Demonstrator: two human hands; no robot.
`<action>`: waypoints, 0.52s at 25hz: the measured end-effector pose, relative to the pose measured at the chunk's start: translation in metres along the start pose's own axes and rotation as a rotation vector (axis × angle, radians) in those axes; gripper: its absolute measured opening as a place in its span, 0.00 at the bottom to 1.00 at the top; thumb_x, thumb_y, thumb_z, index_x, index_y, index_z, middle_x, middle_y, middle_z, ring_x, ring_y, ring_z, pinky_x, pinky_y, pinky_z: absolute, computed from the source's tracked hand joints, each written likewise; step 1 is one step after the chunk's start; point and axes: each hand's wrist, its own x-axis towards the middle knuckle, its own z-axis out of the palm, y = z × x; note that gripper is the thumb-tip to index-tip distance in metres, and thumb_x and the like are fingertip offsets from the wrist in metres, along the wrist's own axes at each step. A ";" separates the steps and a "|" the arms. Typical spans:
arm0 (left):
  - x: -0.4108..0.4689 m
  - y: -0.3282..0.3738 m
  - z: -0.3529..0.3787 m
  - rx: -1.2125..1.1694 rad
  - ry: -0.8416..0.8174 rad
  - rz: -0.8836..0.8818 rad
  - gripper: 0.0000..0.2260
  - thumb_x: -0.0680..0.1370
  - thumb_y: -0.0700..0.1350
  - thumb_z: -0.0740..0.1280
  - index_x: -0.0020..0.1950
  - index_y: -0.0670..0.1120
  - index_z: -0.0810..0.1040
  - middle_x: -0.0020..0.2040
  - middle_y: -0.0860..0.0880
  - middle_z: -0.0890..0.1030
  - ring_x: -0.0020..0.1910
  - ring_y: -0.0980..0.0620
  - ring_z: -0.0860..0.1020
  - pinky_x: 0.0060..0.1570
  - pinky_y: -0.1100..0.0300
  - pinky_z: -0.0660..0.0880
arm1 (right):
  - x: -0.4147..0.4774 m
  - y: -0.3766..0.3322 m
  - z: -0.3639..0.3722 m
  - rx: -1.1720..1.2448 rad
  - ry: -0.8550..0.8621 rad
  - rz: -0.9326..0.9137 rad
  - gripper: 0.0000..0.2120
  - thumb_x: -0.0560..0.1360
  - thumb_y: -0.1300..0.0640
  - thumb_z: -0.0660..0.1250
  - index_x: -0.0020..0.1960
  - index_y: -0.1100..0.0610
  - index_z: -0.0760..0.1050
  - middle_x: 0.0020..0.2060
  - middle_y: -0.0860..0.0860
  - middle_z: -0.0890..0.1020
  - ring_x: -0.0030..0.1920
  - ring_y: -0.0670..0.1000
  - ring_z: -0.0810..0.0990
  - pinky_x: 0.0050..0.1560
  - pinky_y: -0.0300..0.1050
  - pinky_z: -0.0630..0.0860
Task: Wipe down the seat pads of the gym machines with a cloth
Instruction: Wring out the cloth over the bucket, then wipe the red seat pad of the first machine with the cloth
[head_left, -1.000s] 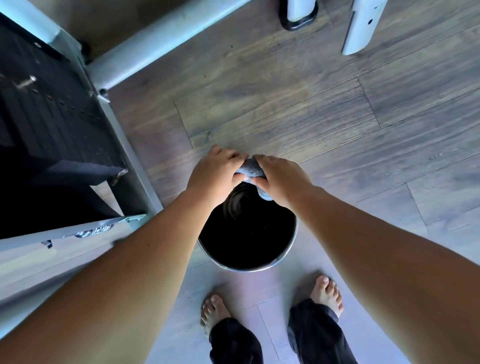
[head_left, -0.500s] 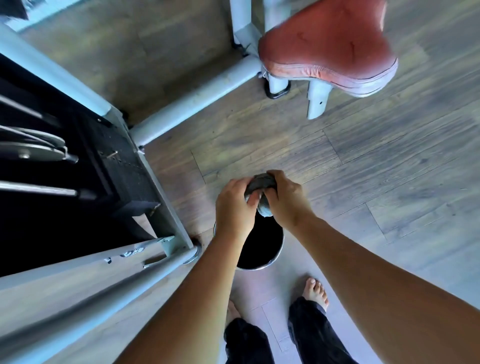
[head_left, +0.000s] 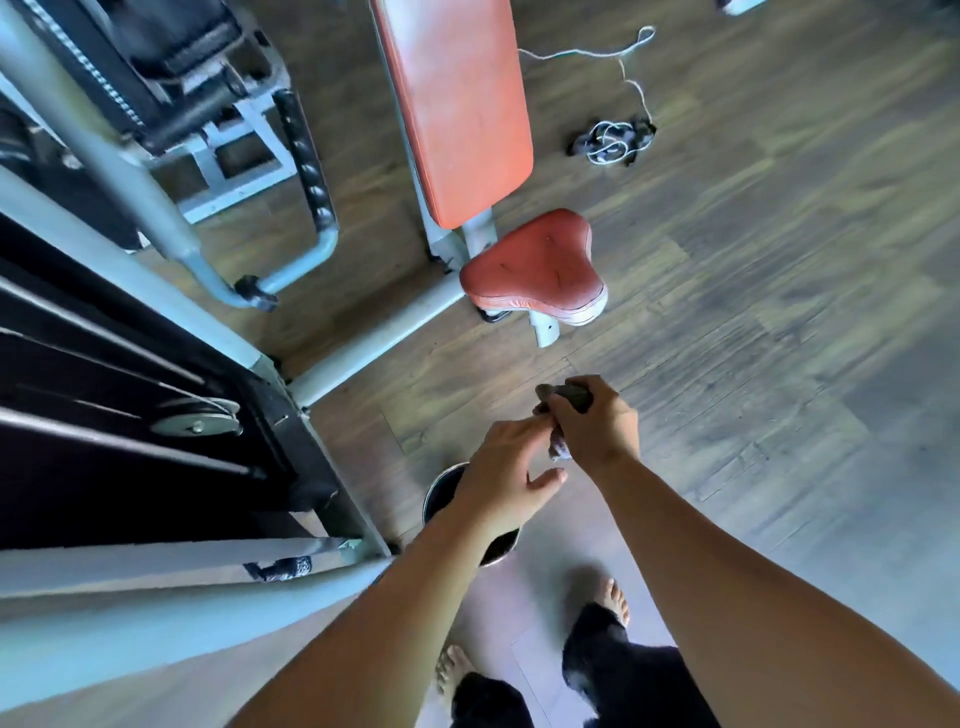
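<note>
Your left hand (head_left: 506, 467) is half open, its fingers loosely spread, and it holds nothing. Its fingertips (head_left: 530, 423) just touch the cloth (head_left: 569, 397). Under that hand you can see part of a dark bucket (head_left: 441, 491) on the floor (head_left: 779, 364).

Far to your left is a big machine (head_left: 130, 364) with grey bars and a black middle.

Your right hand (head_left: 597, 426) is closed tight around the cloth. It is bunched up and grey. A bit pokes out the top of your fist and a bit hangs out below.

Up ahead of your hands is the red seat (head_left: 535, 267). It is well apart from the cloth. Behind it is a long red back pad (head_left: 457, 109).

To the right of the pad, a white cord (head_left: 615, 137) lies in a tangle on the floor.

Down low are your bare feet (head_left: 615, 600) and dark pants (head_left: 613, 670).
</note>
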 end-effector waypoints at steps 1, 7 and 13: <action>0.011 0.010 -0.007 0.082 -0.016 0.009 0.21 0.75 0.52 0.70 0.68 0.52 0.78 0.64 0.55 0.81 0.63 0.52 0.73 0.66 0.56 0.70 | 0.004 -0.006 -0.020 -0.002 0.006 -0.013 0.16 0.72 0.49 0.72 0.59 0.50 0.79 0.43 0.48 0.81 0.48 0.51 0.81 0.44 0.38 0.74; 0.123 0.049 -0.019 0.393 -0.011 -0.086 0.26 0.77 0.59 0.67 0.73 0.52 0.75 0.72 0.53 0.77 0.70 0.46 0.71 0.66 0.47 0.73 | 0.092 -0.024 -0.128 -0.067 0.007 -0.144 0.17 0.70 0.49 0.72 0.58 0.50 0.79 0.46 0.50 0.84 0.48 0.53 0.82 0.48 0.42 0.78; 0.219 0.080 -0.011 0.419 0.076 -0.217 0.22 0.78 0.55 0.69 0.72 0.52 0.76 0.70 0.52 0.78 0.69 0.45 0.73 0.62 0.47 0.76 | 0.204 -0.044 -0.182 -0.218 -0.129 -0.305 0.19 0.74 0.44 0.71 0.62 0.51 0.77 0.52 0.52 0.84 0.51 0.54 0.80 0.48 0.40 0.71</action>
